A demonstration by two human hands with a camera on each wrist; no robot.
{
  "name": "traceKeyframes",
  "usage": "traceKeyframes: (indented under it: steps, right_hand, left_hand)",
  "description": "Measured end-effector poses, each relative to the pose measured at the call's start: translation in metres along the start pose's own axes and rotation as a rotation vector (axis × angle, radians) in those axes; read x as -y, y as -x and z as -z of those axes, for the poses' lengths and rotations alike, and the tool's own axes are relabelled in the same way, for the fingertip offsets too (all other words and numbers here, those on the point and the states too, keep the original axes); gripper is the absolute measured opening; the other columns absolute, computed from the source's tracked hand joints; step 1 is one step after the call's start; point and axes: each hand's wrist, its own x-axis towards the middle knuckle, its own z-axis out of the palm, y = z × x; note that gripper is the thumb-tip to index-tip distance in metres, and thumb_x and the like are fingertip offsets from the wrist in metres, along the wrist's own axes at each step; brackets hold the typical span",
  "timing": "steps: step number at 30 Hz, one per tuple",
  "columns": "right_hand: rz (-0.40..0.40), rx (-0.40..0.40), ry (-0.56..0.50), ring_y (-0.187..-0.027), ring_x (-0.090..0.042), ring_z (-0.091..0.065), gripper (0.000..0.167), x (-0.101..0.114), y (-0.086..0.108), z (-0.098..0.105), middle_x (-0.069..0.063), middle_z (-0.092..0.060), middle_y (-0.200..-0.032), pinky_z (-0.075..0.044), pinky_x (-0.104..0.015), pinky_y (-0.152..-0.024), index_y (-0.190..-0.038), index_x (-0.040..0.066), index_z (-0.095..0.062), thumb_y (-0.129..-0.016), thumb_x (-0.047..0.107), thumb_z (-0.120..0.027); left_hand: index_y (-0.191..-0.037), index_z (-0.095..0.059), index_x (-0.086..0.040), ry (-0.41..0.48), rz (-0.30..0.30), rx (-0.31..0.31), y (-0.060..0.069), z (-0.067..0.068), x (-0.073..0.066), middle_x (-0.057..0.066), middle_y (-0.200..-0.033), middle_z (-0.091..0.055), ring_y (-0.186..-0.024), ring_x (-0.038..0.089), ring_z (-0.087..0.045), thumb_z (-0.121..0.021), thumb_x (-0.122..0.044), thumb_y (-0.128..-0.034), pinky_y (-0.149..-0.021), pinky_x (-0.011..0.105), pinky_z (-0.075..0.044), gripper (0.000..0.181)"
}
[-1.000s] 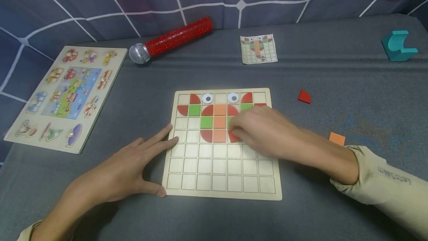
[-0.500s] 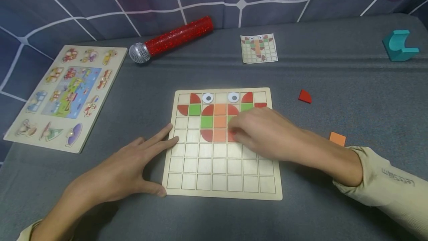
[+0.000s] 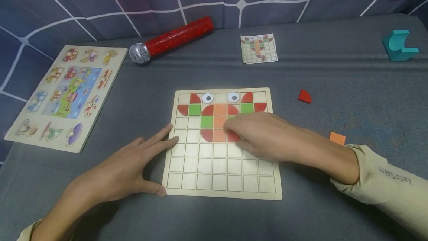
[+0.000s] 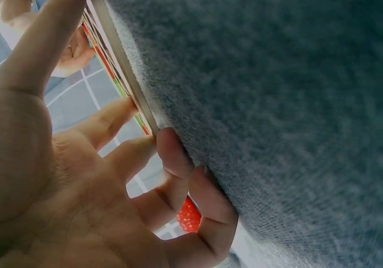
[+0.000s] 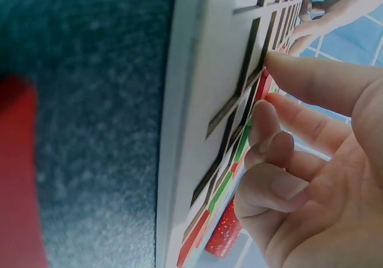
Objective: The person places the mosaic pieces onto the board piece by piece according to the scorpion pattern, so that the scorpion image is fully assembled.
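Note:
A wooden grid board (image 3: 219, 192) lies on the grey cloth, its upper rows partly filled with red, green and orange tiles and two eye discs (image 3: 207, 98). My left hand (image 3: 123, 170) rests along its left edge, fingers spread and thumb near the lower corner; the left wrist view has fingertips against the board's side (image 4: 119, 64). On the board, my right hand (image 3: 264, 135) has thumb and index finger at a red quarter-circle tile (image 3: 232, 137), right of the orange column. In the right wrist view the red tile (image 5: 262, 87) shows between those fingertips. A green tile above is partly covered.
A loose red quarter-circle tile (image 3: 304, 96) and an orange square (image 3: 337, 138) lie to the right. Behind the board sit a pattern card (image 3: 259, 57) and a red microphone (image 3: 180, 38). A picture puzzle (image 3: 100, 122) lies left, a teal holder (image 3: 398, 49) far right.
The red tile under my right hand, tilted a second ago, now sits flat in its square. The right hand has shifted slightly down and left; the left hand stays put.

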Motion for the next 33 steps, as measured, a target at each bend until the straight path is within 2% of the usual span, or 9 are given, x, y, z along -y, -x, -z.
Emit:
traceKeyframes:
  steps: [4, 9, 12, 16, 18, 22, 26, 29, 33]
  right_hand:
    - [-0.003, 0.0, 0.005, -0.067, -0.014, -0.05, 0.019, 0.0, -0.001, 0.0, 0.006, -0.051, -0.073, -0.043, -0.028, -0.058, -0.096, 0.016, -0.063, -0.086, 0.0, -0.067]
    - [0.018, -0.04, -0.005, -0.068, -0.013, -0.049, 0.018, 0.001, -0.002, 0.0, 0.007, -0.052, -0.076, -0.044, -0.027, -0.057, -0.09, 0.017, -0.063, -0.085, 0.001, -0.069]
    - [0.037, -0.052, -0.024, -0.071, -0.011, -0.054, 0.016, 0.001, -0.001, 0.0, 0.01, -0.058, -0.08, -0.048, -0.029, -0.064, -0.09, 0.017, -0.066, -0.087, 0.002, -0.068]
    - [0.055, -0.054, -0.041, -0.081, -0.01, -0.059, 0.02, 0.0, 0.001, 0.0, 0.009, -0.066, -0.091, -0.051, -0.031, -0.076, -0.102, 0.013, -0.071, -0.089, 0.0, -0.065]
    - [0.063, -0.05, -0.045, -0.079, -0.009, -0.058, 0.019, 0.002, 0.001, -0.001, 0.009, -0.064, -0.089, -0.051, -0.031, -0.072, -0.104, 0.013, -0.071, -0.088, 0.002, -0.066]
    - [0.095, -0.027, 0.013, -0.07, -0.009, -0.049, 0.011, 0.005, -0.001, -0.004, 0.009, -0.053, -0.078, -0.044, -0.027, -0.061, -0.094, 0.016, -0.068, -0.086, 0.011, -0.073]
    - [0.125, -0.03, 0.09, -0.066, -0.01, -0.045, 0.016, 0.008, -0.004, -0.009, 0.009, -0.047, -0.074, -0.04, -0.024, -0.056, -0.085, 0.017, -0.063, -0.083, 0.011, -0.077]
    - [0.121, -0.053, 0.088, -0.064, -0.009, -0.045, 0.019, 0.009, -0.004, -0.01, 0.009, -0.046, -0.072, -0.039, -0.023, -0.054, -0.08, 0.018, -0.061, -0.082, 0.008, -0.077]
    - [0.113, -0.063, 0.032, -0.063, -0.007, -0.046, 0.022, 0.008, -0.001, -0.006, 0.012, -0.048, -0.071, -0.041, -0.024, -0.054, -0.076, 0.02, -0.059, -0.085, 0.007, -0.074]
  left_hand:
    - [-0.154, -0.033, -0.033, -0.005, 0.0, -0.001, 0.0, 0.0, 0.0, -0.004, -0.165, -0.011, -0.121, 0.031, -0.044, -0.079, -0.071, -0.055, -0.091, 0.058, -0.044, 0.116]
    - [-0.154, -0.033, -0.034, -0.007, -0.001, -0.003, -0.001, -0.001, 0.0, -0.004, -0.165, -0.011, -0.119, 0.03, -0.044, -0.079, -0.071, -0.0547, -0.09, 0.055, -0.045, 0.116]
    - [-0.154, -0.033, -0.033, -0.006, 0.001, -0.006, 0.0, -0.001, 0.0, -0.004, -0.165, -0.011, -0.118, 0.029, -0.044, -0.08, -0.07, -0.0545, -0.089, 0.053, -0.045, 0.116]
    - [-0.154, -0.034, -0.033, -0.005, 0.003, -0.006, 0.0, -0.001, 0.0, -0.004, -0.165, -0.011, -0.119, 0.03, -0.044, -0.08, -0.07, -0.0543, -0.09, 0.054, -0.045, 0.116]
    - [-0.154, -0.034, -0.033, -0.002, 0.004, -0.004, 0.0, -0.001, 0.0, -0.004, -0.165, -0.011, -0.119, 0.031, -0.044, -0.08, -0.07, -0.0544, -0.09, 0.055, -0.045, 0.116]
    - [-0.154, -0.033, -0.033, -0.001, -0.003, -0.006, 0.001, 0.0, 0.0, -0.004, -0.165, -0.01, -0.123, 0.035, -0.043, -0.079, -0.071, -0.0552, -0.092, 0.059, -0.043, 0.116]
    - [-0.154, -0.034, -0.033, -0.005, -0.016, -0.015, 0.002, -0.001, 0.0, -0.004, -0.165, -0.01, -0.127, 0.04, -0.042, -0.078, -0.071, -0.0563, -0.093, 0.062, -0.042, 0.114]
    - [-0.154, -0.034, -0.033, -0.001, -0.016, -0.016, 0.001, -0.001, 0.0, -0.004, -0.165, -0.011, -0.127, 0.039, -0.042, -0.078, -0.071, -0.056, -0.092, 0.062, -0.042, 0.114]
    - [-0.154, -0.034, -0.033, 0.001, -0.011, -0.015, 0.001, -0.001, 0.0, -0.003, -0.165, -0.011, -0.126, 0.037, -0.042, -0.079, -0.07, -0.0553, -0.093, 0.061, -0.042, 0.115]
